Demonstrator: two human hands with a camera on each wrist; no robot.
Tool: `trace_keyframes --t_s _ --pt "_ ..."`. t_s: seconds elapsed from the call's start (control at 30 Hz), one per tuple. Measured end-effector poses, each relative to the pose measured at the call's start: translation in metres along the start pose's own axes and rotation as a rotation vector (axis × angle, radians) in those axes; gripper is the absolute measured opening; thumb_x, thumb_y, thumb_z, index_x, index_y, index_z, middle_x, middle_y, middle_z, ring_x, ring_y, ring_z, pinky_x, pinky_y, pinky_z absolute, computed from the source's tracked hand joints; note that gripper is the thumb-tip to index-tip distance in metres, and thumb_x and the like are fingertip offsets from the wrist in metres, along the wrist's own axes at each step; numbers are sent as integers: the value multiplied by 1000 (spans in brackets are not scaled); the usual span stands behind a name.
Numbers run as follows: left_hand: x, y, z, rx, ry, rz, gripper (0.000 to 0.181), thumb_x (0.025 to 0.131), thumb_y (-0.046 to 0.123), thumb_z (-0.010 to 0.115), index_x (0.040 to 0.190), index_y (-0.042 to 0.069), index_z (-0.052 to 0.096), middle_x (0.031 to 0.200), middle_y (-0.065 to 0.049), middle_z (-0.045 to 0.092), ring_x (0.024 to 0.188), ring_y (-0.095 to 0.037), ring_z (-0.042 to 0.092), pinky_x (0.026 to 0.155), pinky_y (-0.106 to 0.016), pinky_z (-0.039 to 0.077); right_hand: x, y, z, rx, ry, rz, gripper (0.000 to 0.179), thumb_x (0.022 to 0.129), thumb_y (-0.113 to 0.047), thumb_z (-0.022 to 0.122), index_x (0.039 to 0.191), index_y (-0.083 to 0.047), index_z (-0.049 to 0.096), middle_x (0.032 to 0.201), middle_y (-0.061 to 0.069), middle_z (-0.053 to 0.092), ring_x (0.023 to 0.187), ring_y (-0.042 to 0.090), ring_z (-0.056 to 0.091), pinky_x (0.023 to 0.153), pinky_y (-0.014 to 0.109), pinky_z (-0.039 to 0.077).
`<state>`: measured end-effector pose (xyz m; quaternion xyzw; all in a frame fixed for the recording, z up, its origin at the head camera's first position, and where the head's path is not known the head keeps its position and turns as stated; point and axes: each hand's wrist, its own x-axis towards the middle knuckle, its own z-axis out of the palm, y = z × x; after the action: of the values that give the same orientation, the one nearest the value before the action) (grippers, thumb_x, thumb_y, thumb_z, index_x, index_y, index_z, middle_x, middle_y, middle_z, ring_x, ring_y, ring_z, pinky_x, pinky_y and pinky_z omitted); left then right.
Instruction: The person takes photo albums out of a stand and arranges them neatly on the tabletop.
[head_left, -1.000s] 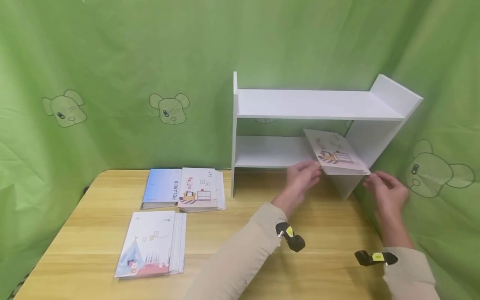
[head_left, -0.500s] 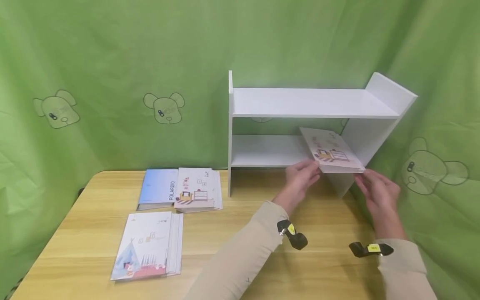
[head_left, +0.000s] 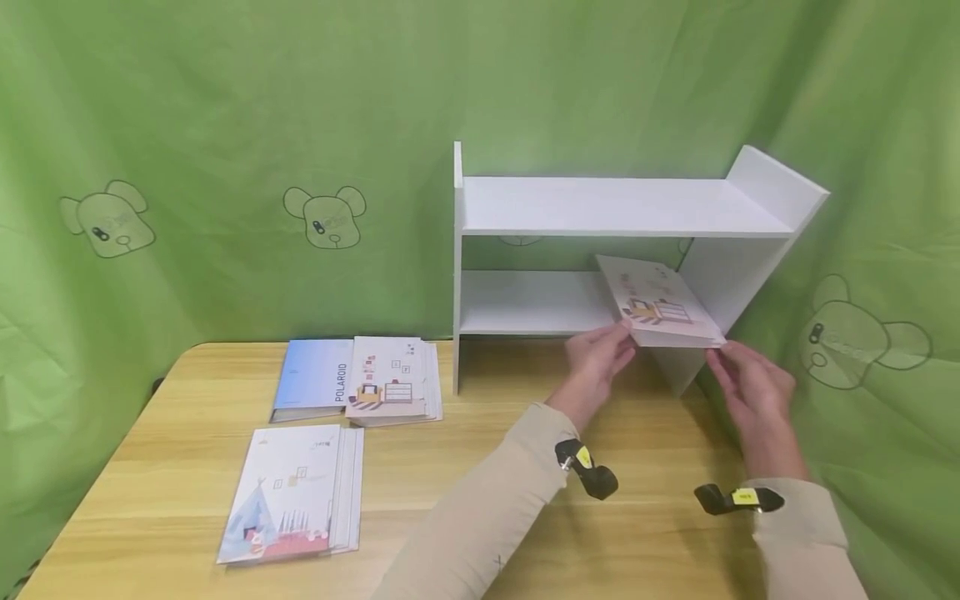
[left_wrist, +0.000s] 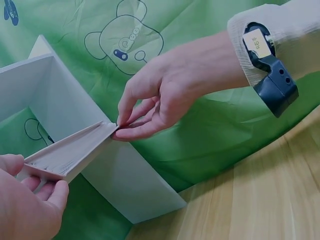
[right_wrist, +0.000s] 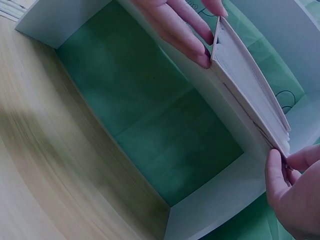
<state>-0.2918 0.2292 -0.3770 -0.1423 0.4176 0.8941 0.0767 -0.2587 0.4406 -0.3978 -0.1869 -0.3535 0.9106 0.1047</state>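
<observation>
A photo album with a drawing of a yellow chair and a dresser on its cover lies tilted inside the lower compartment of a white shelf unit, at its right end. My left hand pinches the album's near left corner. At the near right corner, my right hand grips the edge between thumb and fingers. The left wrist view shows the page edges of the album between both hands. From the right wrist, the album appears with its front end jutting past the shelf board.
On the table's left side lie a blue POLAROID album, a matching chair-and-dresser album and a tent-picture album. The wooden table runs up to a green curtain behind and to the right.
My right hand has shifted slightly left along with the album's near right corner. The left hand keeps its hold. The head view has turned a little to the right.
</observation>
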Motion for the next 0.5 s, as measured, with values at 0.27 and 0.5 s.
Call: trace_keyframes --t_s 0.27,0.5 --pt "-3 3 -2 -12 27 3 14 83 -5 77 97 -3 73 90 -13 73 89 -27 74 89 -39 62 -2 2 0 83 -40 24 48 91 14 67 135 -5 61 110 14 72 116 20 66 108 29 49" --pt "-3 0 -6 -32 48 19 16 82 -6 78 96 -2 73 91 -13 72 87 -25 73 84 -34 64 -4 6 -2 157 -52 55 45 91 16 64 133 -2 62 111 16 70 113 22 67 107 30 51"
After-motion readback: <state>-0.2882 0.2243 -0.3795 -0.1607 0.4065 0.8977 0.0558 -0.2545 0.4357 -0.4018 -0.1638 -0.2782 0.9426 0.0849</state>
